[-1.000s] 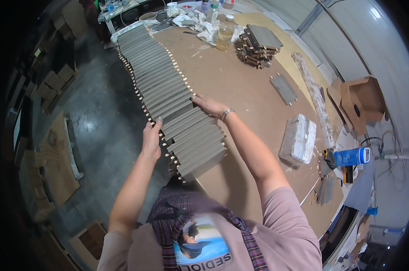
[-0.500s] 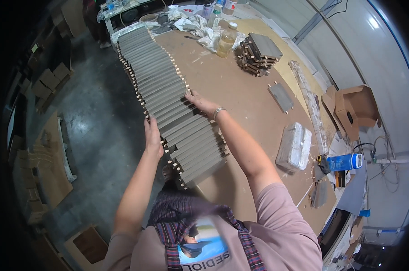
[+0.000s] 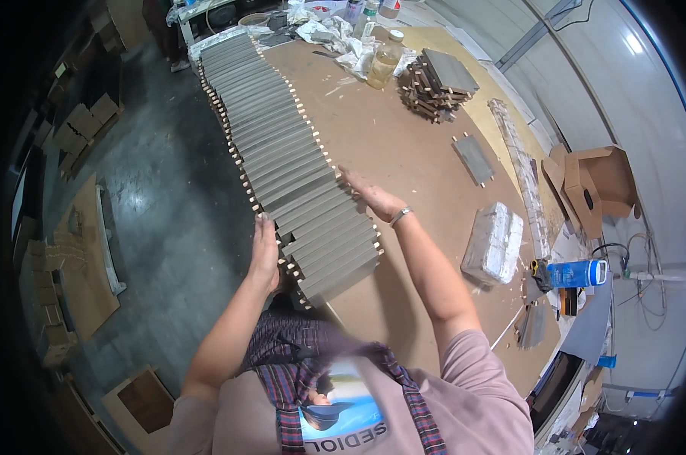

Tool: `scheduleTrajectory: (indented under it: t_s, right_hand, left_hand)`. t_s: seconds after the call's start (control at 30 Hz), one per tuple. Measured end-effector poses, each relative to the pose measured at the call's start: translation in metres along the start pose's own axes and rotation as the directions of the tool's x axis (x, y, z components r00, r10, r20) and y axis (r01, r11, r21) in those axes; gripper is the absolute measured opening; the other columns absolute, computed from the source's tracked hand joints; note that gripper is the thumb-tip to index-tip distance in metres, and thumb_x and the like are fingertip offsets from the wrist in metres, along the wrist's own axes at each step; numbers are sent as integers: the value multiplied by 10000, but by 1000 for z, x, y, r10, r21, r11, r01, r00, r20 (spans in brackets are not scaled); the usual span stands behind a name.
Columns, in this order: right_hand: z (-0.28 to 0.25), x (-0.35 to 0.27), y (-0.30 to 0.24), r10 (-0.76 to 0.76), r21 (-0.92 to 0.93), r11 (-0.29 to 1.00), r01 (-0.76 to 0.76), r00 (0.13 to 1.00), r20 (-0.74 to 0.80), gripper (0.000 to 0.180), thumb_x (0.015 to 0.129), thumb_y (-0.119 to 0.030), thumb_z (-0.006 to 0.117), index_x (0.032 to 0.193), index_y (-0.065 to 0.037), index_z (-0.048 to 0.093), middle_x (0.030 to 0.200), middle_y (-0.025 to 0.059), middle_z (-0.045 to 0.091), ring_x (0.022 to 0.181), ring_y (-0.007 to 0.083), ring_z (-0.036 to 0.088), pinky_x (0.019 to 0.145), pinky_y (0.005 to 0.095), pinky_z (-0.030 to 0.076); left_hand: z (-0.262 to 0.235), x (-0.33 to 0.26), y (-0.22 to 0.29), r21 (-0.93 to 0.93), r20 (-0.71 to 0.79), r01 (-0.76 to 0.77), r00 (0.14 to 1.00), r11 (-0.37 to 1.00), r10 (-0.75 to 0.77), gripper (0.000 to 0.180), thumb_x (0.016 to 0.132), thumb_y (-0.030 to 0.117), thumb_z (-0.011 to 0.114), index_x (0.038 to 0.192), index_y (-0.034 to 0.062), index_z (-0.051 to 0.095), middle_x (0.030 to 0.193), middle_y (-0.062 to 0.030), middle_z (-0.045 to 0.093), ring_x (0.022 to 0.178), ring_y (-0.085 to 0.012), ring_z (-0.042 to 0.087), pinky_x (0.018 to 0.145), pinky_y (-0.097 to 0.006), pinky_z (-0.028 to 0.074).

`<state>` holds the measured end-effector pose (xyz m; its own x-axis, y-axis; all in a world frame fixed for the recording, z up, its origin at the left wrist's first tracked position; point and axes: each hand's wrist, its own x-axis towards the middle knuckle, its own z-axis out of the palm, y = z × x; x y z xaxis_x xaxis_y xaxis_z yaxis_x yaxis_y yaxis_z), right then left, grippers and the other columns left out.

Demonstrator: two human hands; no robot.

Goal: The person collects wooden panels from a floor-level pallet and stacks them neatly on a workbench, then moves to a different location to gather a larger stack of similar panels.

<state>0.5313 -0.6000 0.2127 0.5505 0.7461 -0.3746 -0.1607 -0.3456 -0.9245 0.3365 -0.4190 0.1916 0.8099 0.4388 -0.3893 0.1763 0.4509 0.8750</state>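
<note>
A long row of grey panels (image 3: 282,144) with wooden dowels sticking from their ends lies overlapped along the left edge of a brown workbench (image 3: 404,152). My left hand (image 3: 265,250) presses flat against the dowel ends on the row's left side. My right hand (image 3: 369,196), with a bracelet on its wrist, presses flat against the right side of the same panels. Both hands have straight fingers and grip nothing.
A stack of the same grey panels (image 3: 438,83) stands at the back of the bench, a single panel (image 3: 473,158) lies flat to its right. A white wrapped block (image 3: 494,243), a blue can (image 3: 578,273), a glass jar (image 3: 383,64), an open cardboard box (image 3: 597,182) and crumpled cloths surround them.
Both hands slid farther along the row of panels, away from my body, still pressing its two sides.
</note>
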Motion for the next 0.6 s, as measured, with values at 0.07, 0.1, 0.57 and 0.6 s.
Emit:
scheduleTrajectory:
  t_s: [0.07,0.1,0.57,0.6]
  right_hand:
    - [8,2,-12,45,-20,999,-45,999,2,768,911,-552,399,1414,2,227,1481,144,219,1365,244,202,1102,327,194]
    - [11,6,-15,67,-28,997,-67,998,-5,760,913,-542,407,1409,7,236,1474,153,230,1360,247,214,1098,330,205]
    - [13,-31,-2,23,112,993,-22,1000,-15,744,906,-587,342,1460,-129,148,1492,98,210,1333,238,250,1082,354,221]
    - [16,-37,-3,66,104,993,-63,997,-27,751,897,-623,312,1468,-167,136,1488,97,227,1310,254,295,1066,376,252]
  left_hand:
    - [-2,11,-11,47,-16,-63,998,997,64,571,975,419,335,1391,35,255,1402,-114,336,1288,-227,315,1060,-365,252]
    - [-1,17,-14,81,-54,-48,997,996,53,568,975,399,337,1392,23,248,1406,-126,328,1291,-234,308,1063,-361,244]
    - [-5,-77,-9,286,209,-137,975,948,78,820,936,362,489,1413,-69,-19,1475,-218,170,1369,-259,180,1098,-335,164]
    - [-2,-74,-15,299,196,-162,975,940,106,865,917,371,521,1409,-74,-34,1455,-222,215,1348,-263,228,1088,-331,193]
